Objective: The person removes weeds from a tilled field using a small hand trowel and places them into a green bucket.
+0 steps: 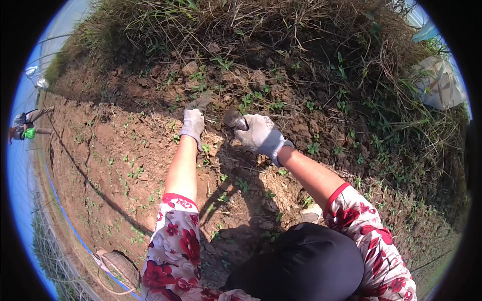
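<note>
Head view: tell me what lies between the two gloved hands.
The head view shows rough soil between the left hand and right hand, plus, against the latter, what looks like a dark tool blade.

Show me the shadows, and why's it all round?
Head view: fisheye bends everything into a circle with black corners; head view: sun brightens the soil, shadow darkens ground right of the left forearm; head view: the left hand's fingertips are hard to make out.
</note>
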Tool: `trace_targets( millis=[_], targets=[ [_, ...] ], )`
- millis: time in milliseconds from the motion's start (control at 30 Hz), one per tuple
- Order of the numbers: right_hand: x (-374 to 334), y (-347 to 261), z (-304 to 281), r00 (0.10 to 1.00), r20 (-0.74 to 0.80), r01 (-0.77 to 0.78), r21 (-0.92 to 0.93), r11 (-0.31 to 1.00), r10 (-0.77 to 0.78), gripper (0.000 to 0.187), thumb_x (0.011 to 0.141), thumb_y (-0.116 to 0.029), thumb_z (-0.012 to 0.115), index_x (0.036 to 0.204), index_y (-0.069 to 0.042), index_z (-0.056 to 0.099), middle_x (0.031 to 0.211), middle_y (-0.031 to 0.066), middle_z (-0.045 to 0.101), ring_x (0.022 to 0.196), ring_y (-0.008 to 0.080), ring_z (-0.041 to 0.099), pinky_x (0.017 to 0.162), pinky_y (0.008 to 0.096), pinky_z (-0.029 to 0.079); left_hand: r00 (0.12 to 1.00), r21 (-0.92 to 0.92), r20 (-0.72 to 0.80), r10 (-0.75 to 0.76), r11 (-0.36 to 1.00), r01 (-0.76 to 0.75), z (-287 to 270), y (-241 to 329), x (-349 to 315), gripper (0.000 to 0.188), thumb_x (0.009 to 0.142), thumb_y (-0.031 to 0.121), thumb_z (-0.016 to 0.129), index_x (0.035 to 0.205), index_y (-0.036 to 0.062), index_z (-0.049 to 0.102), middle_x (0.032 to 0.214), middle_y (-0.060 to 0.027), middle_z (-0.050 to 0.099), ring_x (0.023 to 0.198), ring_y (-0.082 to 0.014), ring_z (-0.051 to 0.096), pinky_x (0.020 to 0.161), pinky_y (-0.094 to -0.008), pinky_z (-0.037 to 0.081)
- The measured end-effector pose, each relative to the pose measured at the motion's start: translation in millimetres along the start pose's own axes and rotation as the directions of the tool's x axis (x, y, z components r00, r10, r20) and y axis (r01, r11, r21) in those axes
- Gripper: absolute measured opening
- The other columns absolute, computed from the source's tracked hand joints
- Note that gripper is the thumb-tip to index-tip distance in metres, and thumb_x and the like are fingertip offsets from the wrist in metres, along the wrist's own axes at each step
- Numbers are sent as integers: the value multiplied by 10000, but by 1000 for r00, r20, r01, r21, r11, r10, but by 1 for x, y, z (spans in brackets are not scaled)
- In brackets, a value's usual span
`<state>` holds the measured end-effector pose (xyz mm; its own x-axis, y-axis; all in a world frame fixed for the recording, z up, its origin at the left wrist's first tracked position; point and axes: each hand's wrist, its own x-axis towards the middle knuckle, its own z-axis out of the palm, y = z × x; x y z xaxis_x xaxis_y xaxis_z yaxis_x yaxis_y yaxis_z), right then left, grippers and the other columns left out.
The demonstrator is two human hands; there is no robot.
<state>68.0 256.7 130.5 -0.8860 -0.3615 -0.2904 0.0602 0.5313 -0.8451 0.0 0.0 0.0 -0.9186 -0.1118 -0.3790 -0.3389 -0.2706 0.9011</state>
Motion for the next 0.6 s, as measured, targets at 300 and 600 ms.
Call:
trace_targets(
  millis=[300, 600],
  targets=[
    [-93, -21, -87, 957, -172, -234, 27, 972, 235, 308, 837, -286, 585, 781, 16, 597, 584, 105, 567, 538, 166, 516, 568, 346, 455, 978, -470, 73, 197, 871, -141, 23, 78, -41, 193, 965, 169, 562, 1110, 42, 581, 753, 6, 570, 633, -68, 522, 638, -231, 475],
    [-60, -41, -102, 976, -9, -218, -84, 972, 218, 292, 822, -297, 641, 783, -9, 623, 587, 56, 572, 528, 108, 517, 510, 314, 437, 982, 768, 109, -153, 640, 14, 93, 36, -27, 372, 838, 52, 623, 1207, 96, 615, 963, -101, 700, 727, -152, 634, 627, -255, 494]
  ],
)
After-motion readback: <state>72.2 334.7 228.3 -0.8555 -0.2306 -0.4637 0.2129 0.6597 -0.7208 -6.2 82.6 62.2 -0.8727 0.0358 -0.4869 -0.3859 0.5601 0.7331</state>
